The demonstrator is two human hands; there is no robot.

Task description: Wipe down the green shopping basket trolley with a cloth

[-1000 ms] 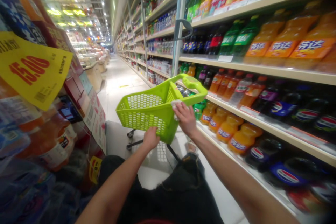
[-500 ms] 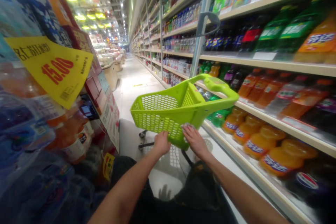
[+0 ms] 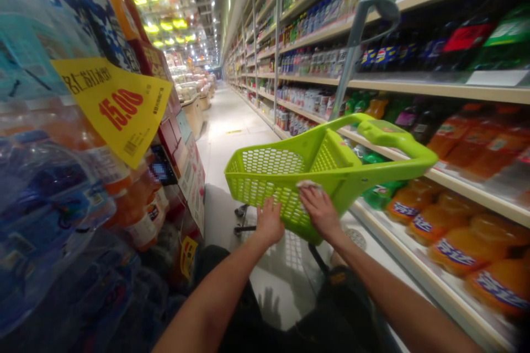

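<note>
A lime-green plastic shopping cart (image 3: pixel 351 182) with perforated basket walls stands in front of me, its handle to the right. My right hand (image 3: pixel 321 210) presses a crumpled whitish cloth (image 3: pixel 308 183), possibly a tissue, against the near side wall of the basket. On the same wall, lower and to the left, rests my left hand (image 3: pixel 270 223), fingers stretched out and touching the mesh, with nothing held. The part of the cloth under my right palm is hidden.
Drink shelves (image 3: pixel 434 88) run along the right, with orange soda bottles (image 3: pixel 451 251) low down. Wrapped bottles (image 3: pixel 45 187) are stacked close at left under a yellow price sign (image 3: pixel 120 110). Between them the aisle floor (image 3: pixel 232 107) stretches ahead.
The view has swung left, so everything sits further right. My right hand has slid up with the cloth along the basket side. The left hand's fingers have straightened onto the mesh.
</note>
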